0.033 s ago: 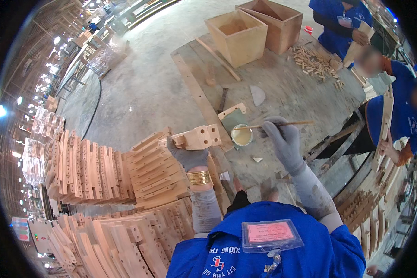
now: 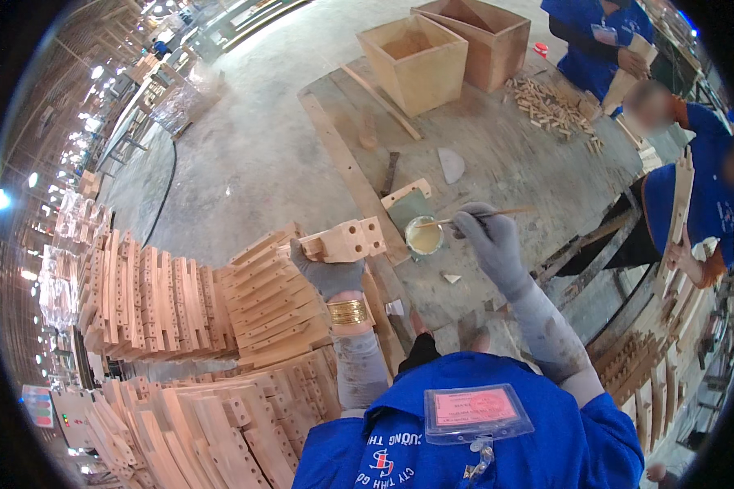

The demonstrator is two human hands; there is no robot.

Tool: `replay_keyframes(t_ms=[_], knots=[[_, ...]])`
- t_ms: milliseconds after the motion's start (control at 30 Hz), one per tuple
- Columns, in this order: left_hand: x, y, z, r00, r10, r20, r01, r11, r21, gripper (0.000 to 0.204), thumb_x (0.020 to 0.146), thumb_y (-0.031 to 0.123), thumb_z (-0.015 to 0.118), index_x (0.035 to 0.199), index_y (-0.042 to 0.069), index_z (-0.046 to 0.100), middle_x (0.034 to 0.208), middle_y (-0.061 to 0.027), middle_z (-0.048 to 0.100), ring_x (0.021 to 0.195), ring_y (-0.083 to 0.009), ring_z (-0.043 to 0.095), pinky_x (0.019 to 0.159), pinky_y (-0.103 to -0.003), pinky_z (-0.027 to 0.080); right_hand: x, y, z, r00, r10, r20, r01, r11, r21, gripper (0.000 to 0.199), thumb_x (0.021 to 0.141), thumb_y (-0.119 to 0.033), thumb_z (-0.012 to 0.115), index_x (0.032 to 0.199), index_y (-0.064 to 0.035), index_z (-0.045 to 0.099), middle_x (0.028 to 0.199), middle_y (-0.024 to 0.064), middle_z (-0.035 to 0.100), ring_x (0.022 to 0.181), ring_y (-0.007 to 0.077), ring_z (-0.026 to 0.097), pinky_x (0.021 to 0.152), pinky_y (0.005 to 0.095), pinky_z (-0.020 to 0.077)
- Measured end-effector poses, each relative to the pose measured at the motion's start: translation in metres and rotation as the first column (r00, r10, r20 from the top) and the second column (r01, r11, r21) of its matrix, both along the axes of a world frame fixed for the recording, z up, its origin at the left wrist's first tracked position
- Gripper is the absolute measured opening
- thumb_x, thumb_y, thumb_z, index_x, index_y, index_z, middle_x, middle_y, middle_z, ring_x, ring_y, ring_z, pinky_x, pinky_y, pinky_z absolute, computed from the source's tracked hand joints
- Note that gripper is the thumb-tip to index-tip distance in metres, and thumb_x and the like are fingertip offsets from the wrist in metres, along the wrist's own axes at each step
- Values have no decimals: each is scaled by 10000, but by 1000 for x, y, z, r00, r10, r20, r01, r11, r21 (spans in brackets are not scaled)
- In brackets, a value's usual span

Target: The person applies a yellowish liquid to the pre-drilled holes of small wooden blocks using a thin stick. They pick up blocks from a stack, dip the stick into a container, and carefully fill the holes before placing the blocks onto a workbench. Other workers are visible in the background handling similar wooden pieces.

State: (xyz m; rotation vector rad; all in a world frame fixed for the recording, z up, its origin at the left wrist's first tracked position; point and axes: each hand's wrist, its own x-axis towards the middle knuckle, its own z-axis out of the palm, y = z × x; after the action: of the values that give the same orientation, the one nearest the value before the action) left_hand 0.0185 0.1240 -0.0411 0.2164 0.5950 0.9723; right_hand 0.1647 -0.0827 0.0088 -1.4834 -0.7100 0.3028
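Observation:
My left hand (image 2: 334, 275), gloved in grey, is closed around a pale wooden piece (image 2: 352, 241) with several round holes in its end. Between the fingers of my right hand (image 2: 491, 244), also gloved, is a thin stick (image 2: 506, 213). Its left end reaches over the mouth of a small round cup of cream-coloured liquid (image 2: 424, 239); whether the tip touches the liquid I cannot tell. The cup stands on the worktable (image 2: 497, 175), just right of the wooden piece. Behind it lie a dark green flat block (image 2: 408, 209) and a small drilled wood strip (image 2: 406, 192).
Stacked wooden parts (image 2: 273, 297) fill the left side, close to my left arm. Two wooden boxes (image 2: 420, 77) and a heap of small dowels (image 2: 550, 110) occupy the table's far part. Two people in blue work at the right, one holding a wooden part (image 2: 682, 196).
My right hand has shifted slightly left toward the cup, and the stick has moved with it and tilts a little more. The left hand still holds the wooden piece in nearly the same place.

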Motion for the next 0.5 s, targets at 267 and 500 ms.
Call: replay_keyframes(t_ms=[267, 500], knots=[[-5, 2, -5, 999, -43, -12, 42, 999, -32, 532, 722, 571, 569, 1090, 192, 629, 1050, -49, 629, 1082, -265, 521, 951, -565, 347, 18, 22, -124, 893, 148, 424, 63, 893, -445, 225, 835, -284, 605, 869, -68, 659, 730, 142, 631, 697, 337, 613, 611, 396, 489], [-21, 16, -22, 996, -38, 87, 41, 999, -35, 491, 726, 555, 611, 995, 145, 605, 997, -61, 606, 966, -267, 560, 828, -495, 460, 14, 22, -117, 903, 182, 390, 14, 894, -448, 201, 841, -282, 596, 848, -89, 655, 712, 128, 629, 662, 331, 608, 587, 409, 480]])
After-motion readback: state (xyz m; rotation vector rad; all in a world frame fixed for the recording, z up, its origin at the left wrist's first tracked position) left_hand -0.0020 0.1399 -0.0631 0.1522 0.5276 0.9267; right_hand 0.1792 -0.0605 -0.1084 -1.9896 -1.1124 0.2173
